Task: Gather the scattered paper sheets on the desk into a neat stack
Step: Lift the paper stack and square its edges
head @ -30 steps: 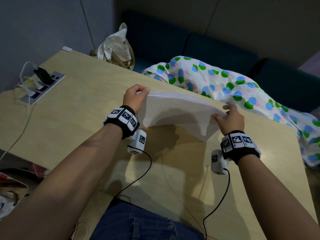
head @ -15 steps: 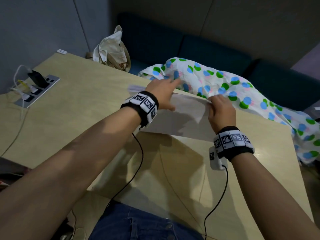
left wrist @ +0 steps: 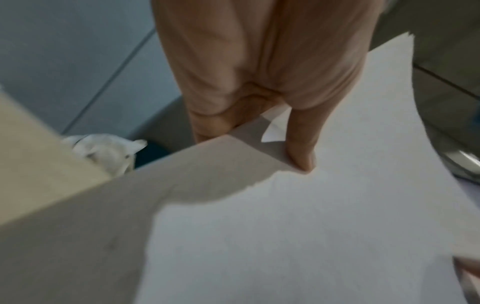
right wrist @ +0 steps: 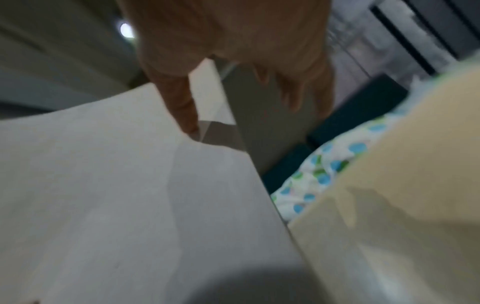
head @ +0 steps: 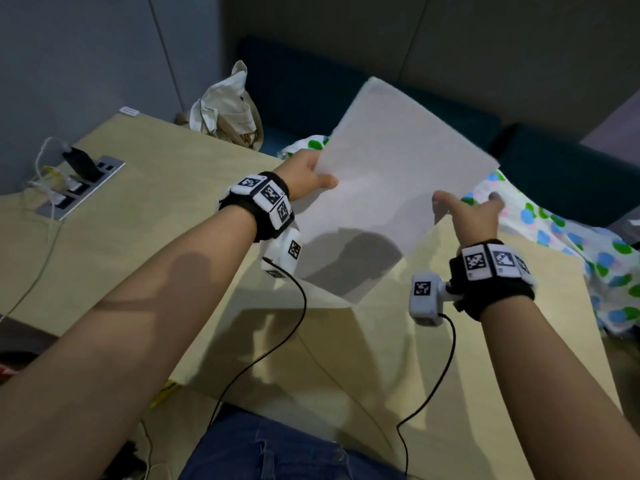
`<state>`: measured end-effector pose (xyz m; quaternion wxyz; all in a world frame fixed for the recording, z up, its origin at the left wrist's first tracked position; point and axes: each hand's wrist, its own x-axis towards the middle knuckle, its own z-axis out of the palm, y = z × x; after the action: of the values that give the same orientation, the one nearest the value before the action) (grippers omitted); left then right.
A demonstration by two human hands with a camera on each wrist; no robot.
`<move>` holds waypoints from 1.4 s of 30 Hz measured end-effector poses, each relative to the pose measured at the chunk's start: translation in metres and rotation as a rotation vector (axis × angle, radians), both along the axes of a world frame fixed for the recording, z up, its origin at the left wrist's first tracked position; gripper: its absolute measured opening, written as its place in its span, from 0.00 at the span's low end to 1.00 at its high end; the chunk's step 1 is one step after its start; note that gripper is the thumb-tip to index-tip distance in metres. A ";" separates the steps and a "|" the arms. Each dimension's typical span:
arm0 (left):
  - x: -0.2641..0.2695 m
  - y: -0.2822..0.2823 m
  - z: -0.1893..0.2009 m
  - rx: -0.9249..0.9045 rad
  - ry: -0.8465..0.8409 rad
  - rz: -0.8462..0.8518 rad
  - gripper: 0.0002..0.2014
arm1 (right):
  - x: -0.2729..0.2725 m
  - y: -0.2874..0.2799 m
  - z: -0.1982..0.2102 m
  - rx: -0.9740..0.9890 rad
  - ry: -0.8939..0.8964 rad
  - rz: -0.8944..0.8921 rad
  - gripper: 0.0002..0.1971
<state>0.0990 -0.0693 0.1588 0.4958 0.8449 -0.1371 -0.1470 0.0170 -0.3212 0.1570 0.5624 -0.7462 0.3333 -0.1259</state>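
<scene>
Dim room, hard shadows, blurred wrist views

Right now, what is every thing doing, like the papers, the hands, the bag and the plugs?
paper sheets: lifted and tilted, low corner touching the desk.
left hand: thumb and fingers pinching the sheets' left edge.
right hand: at the sheets' right edge, fingers loose; grip unclear.
desk: flat, bearing the sheets' corner.
power strip: set in the desk, plugs in.
cloth bag: slumped behind the desk.
dotted blanket: crumpled beside the desk.
</scene>
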 end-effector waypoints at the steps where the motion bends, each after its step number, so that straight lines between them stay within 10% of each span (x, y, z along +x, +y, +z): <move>1: -0.004 0.001 -0.004 -0.061 0.029 0.025 0.19 | -0.001 0.003 -0.006 0.172 -0.034 0.084 0.38; 4: -0.020 -0.004 -0.020 -0.260 0.055 0.139 0.18 | -0.001 0.018 -0.021 0.278 -0.222 0.205 0.20; 8: -0.040 -0.009 -0.045 -0.424 0.003 0.330 0.17 | -0.006 0.041 -0.025 0.161 -0.372 0.156 0.19; 15: -0.056 -0.001 -0.082 -0.326 -0.012 0.396 0.23 | -0.024 0.051 -0.064 0.058 -0.232 0.187 0.08; 23: -0.034 0.000 -0.041 -0.446 0.107 0.362 0.20 | -0.013 0.049 0.025 -0.540 -0.424 0.211 0.37; 29: -0.034 0.001 -0.040 -0.484 0.166 0.313 0.21 | -0.008 0.062 0.041 -1.223 0.125 0.428 0.37; 42: -0.041 -0.001 -0.035 -0.461 0.240 0.333 0.23 | 0.007 0.131 0.036 -1.428 0.039 0.751 0.43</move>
<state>0.0580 -0.0702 0.1235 0.7042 0.6977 0.0330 -0.1274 0.0236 -0.1906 0.1929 -0.0514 -0.9897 -0.0908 -0.0980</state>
